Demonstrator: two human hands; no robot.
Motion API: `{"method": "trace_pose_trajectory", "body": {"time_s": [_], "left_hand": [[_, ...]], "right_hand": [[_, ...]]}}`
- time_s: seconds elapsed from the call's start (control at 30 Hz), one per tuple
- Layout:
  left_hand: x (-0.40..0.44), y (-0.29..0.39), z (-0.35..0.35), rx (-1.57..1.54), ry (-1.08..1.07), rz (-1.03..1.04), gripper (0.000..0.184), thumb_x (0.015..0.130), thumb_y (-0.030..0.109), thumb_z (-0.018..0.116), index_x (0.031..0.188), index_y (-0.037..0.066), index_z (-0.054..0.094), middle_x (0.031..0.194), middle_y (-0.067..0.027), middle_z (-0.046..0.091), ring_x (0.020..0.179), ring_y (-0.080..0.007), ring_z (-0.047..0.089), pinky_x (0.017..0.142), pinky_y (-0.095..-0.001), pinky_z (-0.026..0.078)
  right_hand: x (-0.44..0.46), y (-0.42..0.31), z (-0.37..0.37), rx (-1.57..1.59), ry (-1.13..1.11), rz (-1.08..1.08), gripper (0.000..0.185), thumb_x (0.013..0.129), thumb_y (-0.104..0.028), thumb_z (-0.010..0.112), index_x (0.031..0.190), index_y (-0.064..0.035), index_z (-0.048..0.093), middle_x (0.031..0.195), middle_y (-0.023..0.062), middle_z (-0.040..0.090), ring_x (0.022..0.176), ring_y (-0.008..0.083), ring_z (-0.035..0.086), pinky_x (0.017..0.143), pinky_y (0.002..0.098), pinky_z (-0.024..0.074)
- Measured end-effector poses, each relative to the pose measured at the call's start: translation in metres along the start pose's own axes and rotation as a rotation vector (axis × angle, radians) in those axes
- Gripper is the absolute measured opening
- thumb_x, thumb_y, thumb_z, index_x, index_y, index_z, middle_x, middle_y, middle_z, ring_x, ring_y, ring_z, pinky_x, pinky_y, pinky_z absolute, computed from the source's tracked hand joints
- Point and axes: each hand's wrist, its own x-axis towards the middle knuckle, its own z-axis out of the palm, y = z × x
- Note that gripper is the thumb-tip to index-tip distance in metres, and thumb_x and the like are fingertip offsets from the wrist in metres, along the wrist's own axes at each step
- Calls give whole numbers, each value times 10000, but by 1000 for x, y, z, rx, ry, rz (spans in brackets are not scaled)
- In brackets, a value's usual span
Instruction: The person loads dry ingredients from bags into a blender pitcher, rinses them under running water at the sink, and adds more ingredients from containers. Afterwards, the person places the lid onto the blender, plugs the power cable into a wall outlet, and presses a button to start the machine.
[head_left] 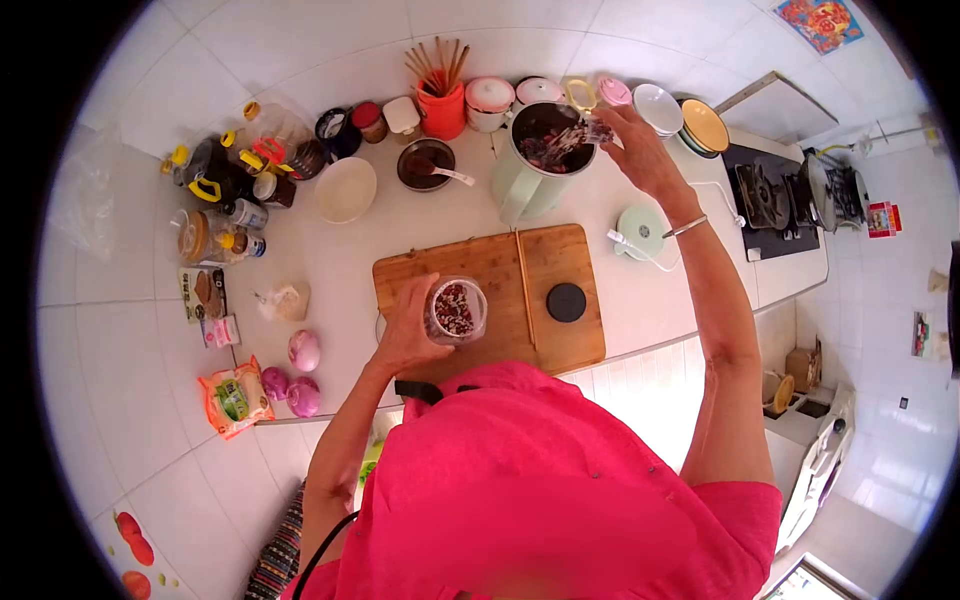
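Observation:
My left hand is wrapped round a clear jar part-filled with mixed dark, red and pale beans, at the left half of a wooden board. My right hand is raised at the right rim of a tall pale green pitcher. Its fingers are closed on something blurred, and dark and pale bits show below them over the open mouth. Reddish pieces lie inside the pitcher. A round black lid and a pair of chopsticks rest on the board.
A pale green lid with a white cable sits right of the pitcher. Behind the board are a metal bowl with a spoon and a white bowl. Bottles and onions stand left, a stove right.

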Motion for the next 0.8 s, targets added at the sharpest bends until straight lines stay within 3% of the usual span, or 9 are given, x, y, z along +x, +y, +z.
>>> {"method": "trace_pose_trajectory", "body": {"time_s": [0.27, 0.47, 0.8], "left_hand": [[-4, -6, 3, -2, 13, -32, 1005, 498, 188, 824, 1372, 33, 350, 1336, -189, 441, 1270, -376, 402, 1080, -441, 345], [-3, -11, 5, -6, 36, -30, 1017, 509, 192, 821, 1389, 38, 335, 1349, -190, 434, 1285, -372, 391, 1092, -440, 331], [-1, -12, 1, -50, 22, -66, 1017, 522, 185, 812, 1401, 46, 322, 1363, -176, 415, 1301, -371, 368, 1107, -445, 316]], "right_hand": [[-2, -2, 1, 121, -25, 58, 489, 780, -9, 654, 1249, -46, 523, 1174, 169, 542, 1101, 356, 526, 946, 423, 440], [-5, -3, 3, 33, -14, 24, 470, 792, -1, 648, 1244, -53, 529, 1187, 168, 546, 1108, 358, 527, 952, 414, 442], [-9, -6, 6, 95, 38, 50, 475, 786, 24, 648, 1242, -53, 540, 1180, 162, 549, 1060, 347, 561, 903, 399, 481]]}}
